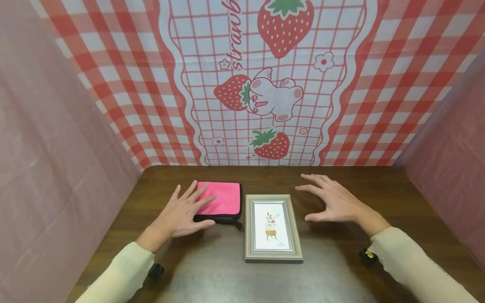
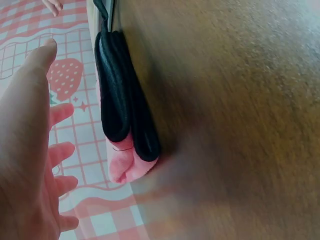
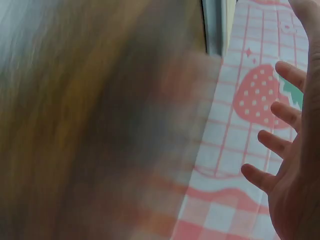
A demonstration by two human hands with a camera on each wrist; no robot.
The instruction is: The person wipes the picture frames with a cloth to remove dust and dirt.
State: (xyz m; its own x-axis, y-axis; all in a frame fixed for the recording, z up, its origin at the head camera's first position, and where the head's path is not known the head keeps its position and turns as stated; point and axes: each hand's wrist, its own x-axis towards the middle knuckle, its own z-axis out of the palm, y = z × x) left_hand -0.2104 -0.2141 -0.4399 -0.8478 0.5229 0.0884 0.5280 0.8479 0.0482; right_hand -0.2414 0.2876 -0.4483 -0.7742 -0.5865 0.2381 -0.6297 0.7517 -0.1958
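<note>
A folded pink cloth (image 1: pixel 226 198) with black edging lies left of centre on the table, its folded layers showing in the left wrist view (image 2: pixel 115 90). Over its left part hovers my left hand (image 1: pixel 185 214), fingers spread and holding nothing. Beside the cloth, a picture frame (image 1: pixel 270 223) lies flat, face up, with a potted-plant print inside. To the right of the frame my right hand (image 1: pixel 335 202) is held in the air, fingers apart, palm toward the frame and touching nothing. Only the frame's edge (image 3: pixel 215 30) shows in the right wrist view.
The dark wooden table (image 1: pixel 212 277) ends at a back wall hung with a strawberry-patterned cloth (image 1: pixel 310 101). Pink drapes stand on the left (image 1: pixel 57 147) and right (image 1: pixel 451 155). A short black loop (image 1: pixel 238 225) sticks out from the pink cloth's near corner.
</note>
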